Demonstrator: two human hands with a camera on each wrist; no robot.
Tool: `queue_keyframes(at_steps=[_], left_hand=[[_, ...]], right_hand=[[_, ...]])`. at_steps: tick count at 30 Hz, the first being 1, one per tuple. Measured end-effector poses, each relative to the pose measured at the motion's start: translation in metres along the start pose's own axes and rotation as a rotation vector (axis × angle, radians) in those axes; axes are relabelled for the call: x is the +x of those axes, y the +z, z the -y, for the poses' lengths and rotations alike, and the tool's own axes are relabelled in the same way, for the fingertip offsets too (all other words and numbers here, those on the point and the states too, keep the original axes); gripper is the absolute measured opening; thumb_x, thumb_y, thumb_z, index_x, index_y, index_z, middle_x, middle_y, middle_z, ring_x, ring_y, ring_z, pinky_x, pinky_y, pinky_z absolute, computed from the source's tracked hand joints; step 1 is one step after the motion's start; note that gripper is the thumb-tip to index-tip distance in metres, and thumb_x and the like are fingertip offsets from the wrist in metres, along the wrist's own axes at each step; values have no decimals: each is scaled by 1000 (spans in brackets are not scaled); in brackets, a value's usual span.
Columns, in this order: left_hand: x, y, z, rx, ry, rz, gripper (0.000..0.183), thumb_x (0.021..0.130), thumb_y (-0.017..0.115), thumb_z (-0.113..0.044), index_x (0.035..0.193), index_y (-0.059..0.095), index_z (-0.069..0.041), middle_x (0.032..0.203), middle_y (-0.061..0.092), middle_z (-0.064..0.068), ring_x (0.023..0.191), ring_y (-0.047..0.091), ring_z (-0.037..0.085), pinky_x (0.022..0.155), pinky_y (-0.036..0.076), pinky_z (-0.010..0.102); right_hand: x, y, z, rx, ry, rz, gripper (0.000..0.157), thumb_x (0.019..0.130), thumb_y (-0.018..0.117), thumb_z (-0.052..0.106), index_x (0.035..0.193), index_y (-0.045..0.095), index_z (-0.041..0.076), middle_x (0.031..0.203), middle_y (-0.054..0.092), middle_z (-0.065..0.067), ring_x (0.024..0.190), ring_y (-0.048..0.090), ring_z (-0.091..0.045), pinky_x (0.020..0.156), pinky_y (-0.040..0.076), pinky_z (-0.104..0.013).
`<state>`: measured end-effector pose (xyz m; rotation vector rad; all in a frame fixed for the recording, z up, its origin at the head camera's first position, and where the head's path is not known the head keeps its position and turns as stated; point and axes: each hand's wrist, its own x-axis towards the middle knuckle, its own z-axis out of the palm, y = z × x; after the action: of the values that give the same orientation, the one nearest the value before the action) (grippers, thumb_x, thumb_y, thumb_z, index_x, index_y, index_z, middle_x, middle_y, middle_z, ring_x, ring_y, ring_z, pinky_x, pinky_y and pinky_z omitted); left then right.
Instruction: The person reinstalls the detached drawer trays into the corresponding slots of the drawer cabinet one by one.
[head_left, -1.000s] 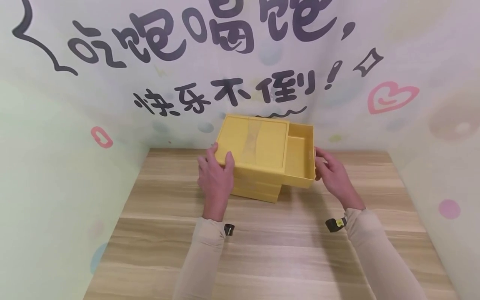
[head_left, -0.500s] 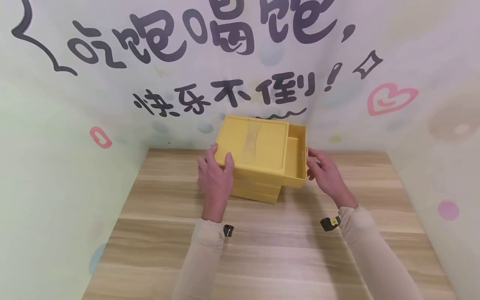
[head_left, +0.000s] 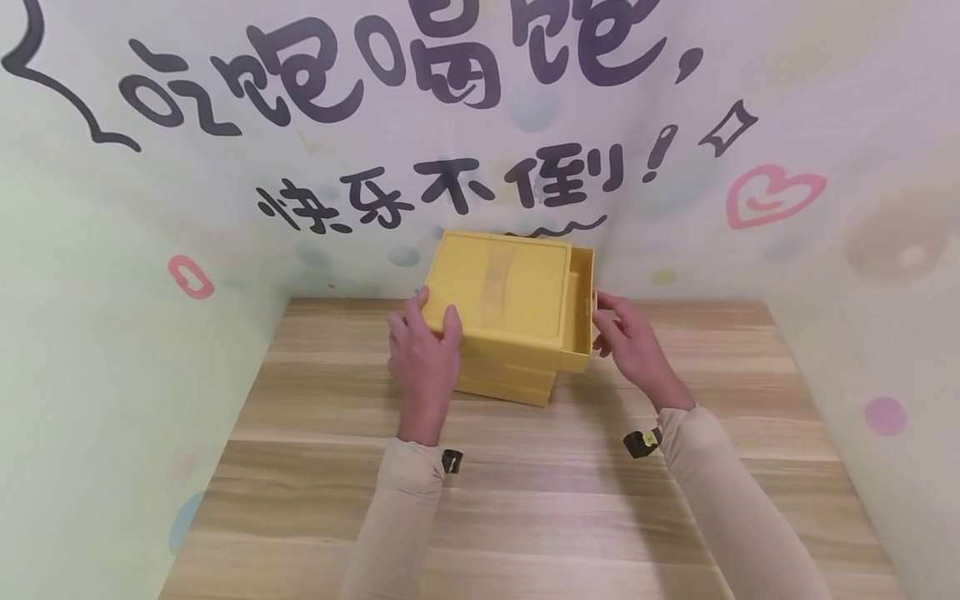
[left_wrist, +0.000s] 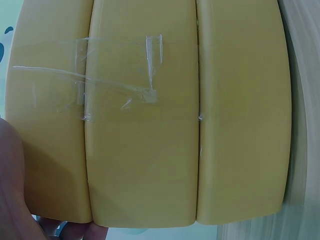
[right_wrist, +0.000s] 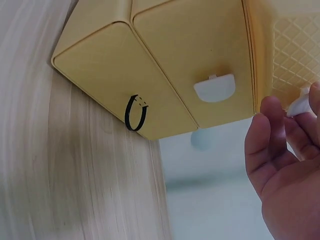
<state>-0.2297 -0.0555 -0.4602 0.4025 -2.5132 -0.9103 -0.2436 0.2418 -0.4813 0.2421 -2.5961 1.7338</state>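
A yellow three-tier drawer box (head_left: pixel 495 287) stands on the wooden table, its top drawer (head_left: pixel 576 354) partly out on the right side. My left hand (head_left: pixel 426 358) grips the box's upper left corner, thumb on the near side and fingers round the end. At the pulled-out drawer, my right hand (head_left: pixel 633 342) holds its white tab handle (right_wrist: pixel 300 106) between thumb and curled fingers. In the right wrist view, the middle drawer has a white tab handle (right_wrist: pixel 215 88) and the bottom one a black loop (right_wrist: pixel 135 114). The inside of the top drawer shows only in part.
Clear tape (left_wrist: pixel 120 70) crosses the tiers on the near side, and a strip of tape (head_left: pixel 498 279) runs over the top. Behind the box rises a printed wall (head_left: pixel 360 267). The wooden table (head_left: pixel 510 517) extends in front.
My right hand has moved left together with the top drawer, which now sticks out much less. The left hand keeps its grip on the corner.
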Motion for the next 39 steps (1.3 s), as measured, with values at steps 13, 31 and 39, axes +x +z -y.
queue_keyframes(at_steps=[13,31,39], left_hand=[[0,0,1,7,2,-1,59,96,43,-63,145,48,-30,104,50,11,75,50,28,55,43,39],[1,0,-2,2,12,10,59,97,43,-62,146,48,-29,105,51,11,75,50,27,54,41,37],[1,2,2,9,13,-5,59,97,43,-62,145,49,-30,105,51,11,76,51,27,57,44,40]], right_hand=[[9,14,8,-15,1,11,50,109,49,30,154,41,11,146,53,-17,76,65,-23,65,58,-25],[14,27,14,-13,23,9,48,109,47,26,155,40,14,148,51,-16,80,65,-35,65,58,-30],[10,36,21,16,22,-27,48,109,48,31,153,43,12,143,53,-14,72,66,-27,65,59,-32]])
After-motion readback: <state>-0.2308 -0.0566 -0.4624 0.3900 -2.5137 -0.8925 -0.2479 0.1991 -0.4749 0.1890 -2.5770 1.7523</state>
